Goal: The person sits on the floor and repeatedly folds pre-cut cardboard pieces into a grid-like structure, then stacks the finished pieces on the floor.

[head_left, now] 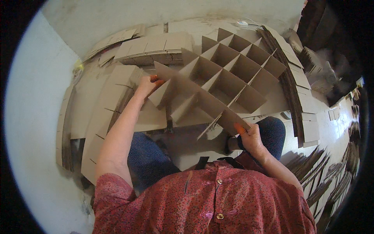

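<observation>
My left hand (pixel 147 85) grips the left end of a long brown cardboard strip (pixel 194 96). My right hand (pixel 250 137) holds the same strip at its right end, fingertips on the edge. The strip is slotted across several short cross pieces and forms the near row of a cardboard divider grid (pixel 233 66) that lies on the floor in front of my knees. The grid's far cells stand open and upright.
Stacks of flat slotted cardboard strips (pixel 113 105) lie to my left and more at the back (pixel 156 48). Another long stack (pixel 296 85) runs along the right, with piles of strips (pixel 331 175) beyond. A pale wall (pixel 35 117) is at left.
</observation>
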Demonstrator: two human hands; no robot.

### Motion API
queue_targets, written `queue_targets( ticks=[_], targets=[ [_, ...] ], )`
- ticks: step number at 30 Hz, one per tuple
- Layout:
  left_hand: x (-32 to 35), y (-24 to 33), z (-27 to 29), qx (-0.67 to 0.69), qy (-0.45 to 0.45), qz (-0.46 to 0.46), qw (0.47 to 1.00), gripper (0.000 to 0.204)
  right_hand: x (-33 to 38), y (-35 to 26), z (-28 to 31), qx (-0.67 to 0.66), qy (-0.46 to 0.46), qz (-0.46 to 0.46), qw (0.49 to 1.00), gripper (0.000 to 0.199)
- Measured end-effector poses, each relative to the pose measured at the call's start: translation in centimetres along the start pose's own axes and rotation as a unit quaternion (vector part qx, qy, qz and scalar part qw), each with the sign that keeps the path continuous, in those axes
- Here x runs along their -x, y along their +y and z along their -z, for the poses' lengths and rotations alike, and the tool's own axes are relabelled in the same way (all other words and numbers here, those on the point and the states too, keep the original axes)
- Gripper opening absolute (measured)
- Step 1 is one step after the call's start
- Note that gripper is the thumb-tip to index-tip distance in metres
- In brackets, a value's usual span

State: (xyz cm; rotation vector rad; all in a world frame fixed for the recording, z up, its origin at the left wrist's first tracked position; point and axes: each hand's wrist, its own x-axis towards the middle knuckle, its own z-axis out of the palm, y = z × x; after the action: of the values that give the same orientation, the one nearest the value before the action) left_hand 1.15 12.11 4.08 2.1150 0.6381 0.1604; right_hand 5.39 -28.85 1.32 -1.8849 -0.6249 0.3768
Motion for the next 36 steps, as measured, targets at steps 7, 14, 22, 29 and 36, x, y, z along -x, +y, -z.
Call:
queue_targets(
  ticks=[7, 14, 22, 29, 36],
  targets=[
    [4.2, -1.5, 0.3, 0.294, 0.062, 0.008, 0.954, 0.049, -1.0, -3.6, 1.3, 0.189, 0.025, 0.245, 0.950, 0.060],
    [8.4, -3.0, -1.6, 0.208, 0.068, -0.056, 0.974, 0.054, -2.4, -6.5, 1.9, 0.350, -0.117, 0.216, 0.904, 0.063],
    [9.8, 2.9, -7.2, 0.192, 0.012, -0.112, 0.975, 0.060, -4.9, -3.6, 6.6, 0.300, 0.075, 0.027, 0.950, 0.063],
    [12.5, 6.7, -17.6, 0.278, -0.190, -0.261, 0.905, 0.073, -4.0, -5.7, 1.9, 0.043, -0.021, 0.004, 0.999, 0.076],
    [13.7, -0.3, -21.9, 0.217, -0.124, -0.177, 0.952, 0.036, -3.4, -4.9, 6.9, 0.060, 0.082, 0.037, 0.994, 0.055]
  ],
)
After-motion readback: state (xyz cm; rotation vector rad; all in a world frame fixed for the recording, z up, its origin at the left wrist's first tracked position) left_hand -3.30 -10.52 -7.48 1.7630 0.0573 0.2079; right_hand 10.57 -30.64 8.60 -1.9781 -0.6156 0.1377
